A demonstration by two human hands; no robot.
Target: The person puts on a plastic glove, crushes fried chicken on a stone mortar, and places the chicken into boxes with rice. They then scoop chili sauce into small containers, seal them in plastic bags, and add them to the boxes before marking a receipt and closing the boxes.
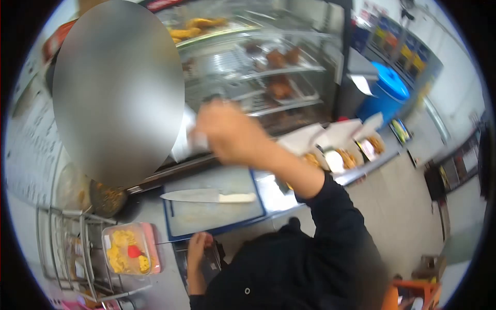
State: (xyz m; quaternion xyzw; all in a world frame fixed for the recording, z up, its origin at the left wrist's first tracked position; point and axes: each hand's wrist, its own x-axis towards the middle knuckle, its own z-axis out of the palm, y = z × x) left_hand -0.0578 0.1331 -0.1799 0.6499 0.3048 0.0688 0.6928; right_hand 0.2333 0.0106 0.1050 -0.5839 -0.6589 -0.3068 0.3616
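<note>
My right hand (222, 132) is raised above the counter in front of a glass display case, closed and smeared by motion. A white thing (183, 139) shows beside its fingers, partly hidden by a grey blur, and I cannot make out what it is. Low at the near edge of the blue-rimmed cutting board (206, 222) is my left hand (199, 249), its fingers loosely bent with nothing seen in them. Across the board lies a large knife (199, 196), its white handle pointing right.
The display case (258, 67) holds trays of browned food. Open boxes of food (343, 157) line the counter to the right. A clear tub of yellow food (126, 250), a wire rack (85, 248) and a dark pan (107, 199) are at left. Farther back stands a blue bin (385, 93).
</note>
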